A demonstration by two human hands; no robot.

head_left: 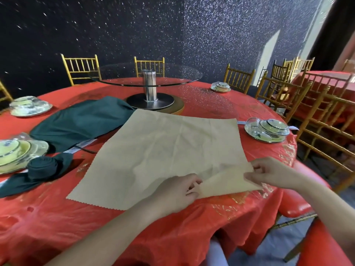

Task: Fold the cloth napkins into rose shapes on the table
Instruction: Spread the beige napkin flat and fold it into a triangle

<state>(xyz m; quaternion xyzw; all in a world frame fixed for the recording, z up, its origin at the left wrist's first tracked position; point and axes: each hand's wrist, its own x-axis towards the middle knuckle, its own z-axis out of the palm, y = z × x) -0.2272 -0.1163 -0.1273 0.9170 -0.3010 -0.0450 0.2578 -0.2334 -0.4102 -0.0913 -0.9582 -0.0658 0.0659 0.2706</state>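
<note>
A dark wall (134, 25) flecked with glitter backs a ring of gold chairs (80, 68) around a round table (57, 217) draped in shiny red cloth. At the table's far middle a glass turntable (146, 73) stands on a steel post. Plastic-wrapped place settings (267, 129) sit along the left and right edges.

The beige napkin (163, 150) lies spread flat near the front, its near right corner lifted and turned back. The left hand (176, 191) pinches the fold's left end and the right hand (272, 172) pinches its right end, the hands apart. To the left lie a loose dark green napkin (80, 121) and, nearer, a rolled green napkin (43, 167) shaped like a rose. A second red table (322, 79) stands at far right.
</note>
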